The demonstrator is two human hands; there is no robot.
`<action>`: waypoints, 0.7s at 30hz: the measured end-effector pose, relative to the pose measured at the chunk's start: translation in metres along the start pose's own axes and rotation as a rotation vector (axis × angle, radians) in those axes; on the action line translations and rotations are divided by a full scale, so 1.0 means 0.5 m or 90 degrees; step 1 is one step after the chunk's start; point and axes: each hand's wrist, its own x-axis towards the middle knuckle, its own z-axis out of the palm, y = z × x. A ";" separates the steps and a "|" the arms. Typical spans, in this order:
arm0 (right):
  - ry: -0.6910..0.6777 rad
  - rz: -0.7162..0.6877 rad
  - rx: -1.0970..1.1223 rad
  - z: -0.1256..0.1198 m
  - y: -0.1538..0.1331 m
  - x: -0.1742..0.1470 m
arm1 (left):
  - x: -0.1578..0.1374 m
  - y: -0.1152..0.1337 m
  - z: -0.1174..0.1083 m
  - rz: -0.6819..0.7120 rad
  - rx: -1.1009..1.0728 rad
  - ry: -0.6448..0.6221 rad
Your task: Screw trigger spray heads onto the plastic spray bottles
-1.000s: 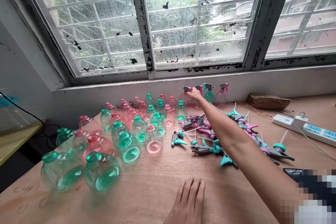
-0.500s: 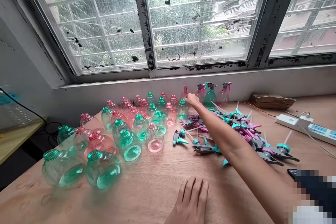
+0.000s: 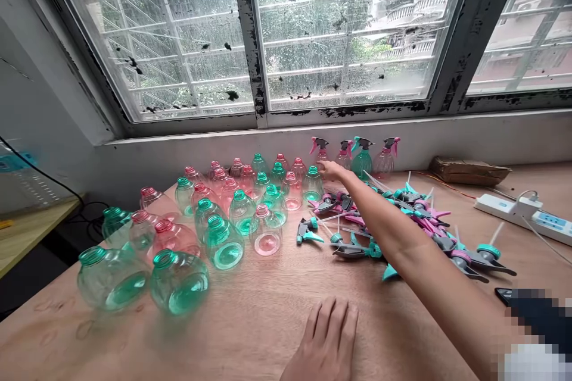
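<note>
My right hand (image 3: 333, 170) reaches to the back of the table, fingers stretched out and apart. It is in front of the lower part of a pink spray bottle (image 3: 320, 153) with a grey and pink trigger head; whether the fingers still touch it is hard to see. To the right, a green spray bottle (image 3: 362, 161) stands in a row with two more pink ones. Beneath my right forearm lies a pile of loose trigger sprayers (image 3: 420, 214) in pink, teal and grey. My left hand (image 3: 328, 339) lies flat on the tabletop at the front, empty.
Many open-necked green bottles (image 3: 179, 283) and pink bottles (image 3: 265, 232) stand on the left half of the wooden table (image 3: 250, 321). At right are a power strip (image 3: 527, 214), a brown paper-wrapped bundle (image 3: 469, 171) and a phone (image 3: 504, 294). A window (image 3: 348, 41) rises behind.
My right hand has loosened around the pink spray bottle and its fingers have straightened. The bottle's trigger head now points left. My left hand stays flat, and the view has shifted slightly.
</note>
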 end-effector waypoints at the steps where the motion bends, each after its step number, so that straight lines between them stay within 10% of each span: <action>1: 0.002 -0.003 -0.011 0.001 0.003 -0.002 | 0.001 0.000 -0.001 0.000 0.004 -0.002; 13: -0.025 -0.088 -0.147 -0.028 -0.002 -0.078 | 0.005 -0.008 -0.032 -0.010 -0.125 -0.099; 21: -0.018 -0.183 -0.183 -0.112 0.071 -0.328 | 0.009 -0.020 -0.122 -0.193 -0.365 -0.122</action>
